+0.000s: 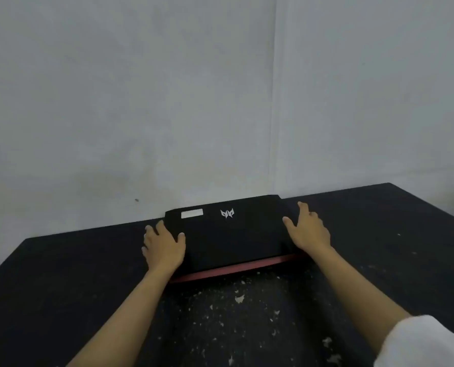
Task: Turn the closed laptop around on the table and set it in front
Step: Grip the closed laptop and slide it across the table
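Observation:
A closed black laptop (233,234) lies flat on the black table (61,274), near the wall. Its lid shows a white logo and a white sticker toward the far edge, and a red strip runs along the near edge. My left hand (163,246) rests on the laptop's left edge, thumb on the lid and fingers wrapped down the side. My right hand (309,230) lies against the right edge with fingers spread, thumb on the lid. Whether the right hand grips the edge or only touches it is unclear.
The tabletop in front of the laptop is worn, with several pale chipped patches (239,299). A grey-white wall (141,102) stands just behind the laptop. The table's far right corner (389,184) and left edge are in view. A white sleeve (427,343) covers my right upper arm.

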